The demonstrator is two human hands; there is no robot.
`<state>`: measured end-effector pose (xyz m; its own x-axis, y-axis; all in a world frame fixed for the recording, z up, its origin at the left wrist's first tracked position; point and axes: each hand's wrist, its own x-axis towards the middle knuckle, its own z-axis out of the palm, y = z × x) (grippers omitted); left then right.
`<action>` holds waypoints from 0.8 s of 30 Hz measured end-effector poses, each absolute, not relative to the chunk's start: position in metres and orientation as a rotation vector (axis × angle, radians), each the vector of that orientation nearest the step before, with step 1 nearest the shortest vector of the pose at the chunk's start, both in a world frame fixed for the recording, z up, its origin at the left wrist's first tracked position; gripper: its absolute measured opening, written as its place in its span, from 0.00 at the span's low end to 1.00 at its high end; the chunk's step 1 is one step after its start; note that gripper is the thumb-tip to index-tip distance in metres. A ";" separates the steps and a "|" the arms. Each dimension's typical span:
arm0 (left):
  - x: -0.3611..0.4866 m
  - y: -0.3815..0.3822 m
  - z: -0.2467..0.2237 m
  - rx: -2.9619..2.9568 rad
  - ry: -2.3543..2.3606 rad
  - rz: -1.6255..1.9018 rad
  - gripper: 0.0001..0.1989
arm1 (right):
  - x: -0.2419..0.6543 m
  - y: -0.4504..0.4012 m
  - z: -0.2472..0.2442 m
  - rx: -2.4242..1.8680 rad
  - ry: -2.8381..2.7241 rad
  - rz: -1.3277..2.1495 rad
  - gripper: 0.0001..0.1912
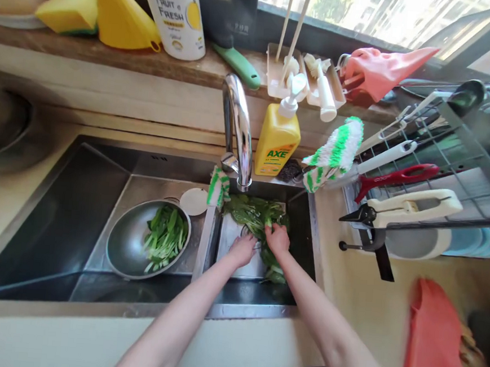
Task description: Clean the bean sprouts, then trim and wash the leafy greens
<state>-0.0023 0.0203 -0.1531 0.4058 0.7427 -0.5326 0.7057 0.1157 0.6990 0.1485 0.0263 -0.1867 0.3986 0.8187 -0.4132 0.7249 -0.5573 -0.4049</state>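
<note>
Loose leafy greens [249, 211] lie in the right basin [226, 250] of the steel sink, along its back and right side. My right hand [278, 238] is closed on some of their stems, with the thumb side toward the middle. Close beside it on the left, my left hand [244, 248] reaches down by the drain, its fingers bent and partly hidden. What those fingers hold, if anything, does not show. In the left basin stands a metal pan [128, 242] with more leafy greens [166, 237] in its right half.
The faucet [239, 126] arches over the divider, where a green-and-white cloth [219, 188] hangs. A yellow AXE pump bottle [277, 141] stands behind the right basin. To the right are a wire rack [485, 151] with utensils and an orange-red cloth item [434, 340].
</note>
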 end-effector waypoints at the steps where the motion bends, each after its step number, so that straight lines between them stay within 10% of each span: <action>1: 0.002 0.025 -0.167 1.504 1.366 -0.003 0.12 | 0.143 0.020 -0.188 -2.386 -1.433 0.948 0.13; 12: -0.007 0.012 -0.239 0.666 1.588 0.167 0.11 | 0.129 0.008 -0.237 -1.614 -0.684 2.474 0.11; 24: 0.010 0.009 -0.250 0.261 1.636 0.446 0.10 | 0.113 0.000 -0.265 -1.991 -1.156 1.749 0.13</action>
<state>0.0099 0.0086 -0.2495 -0.1183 0.4235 -0.8982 -0.0909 0.8961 0.4345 0.1126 -0.0001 -0.2649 -0.0351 0.6922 -0.7208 0.3917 -0.6541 -0.6472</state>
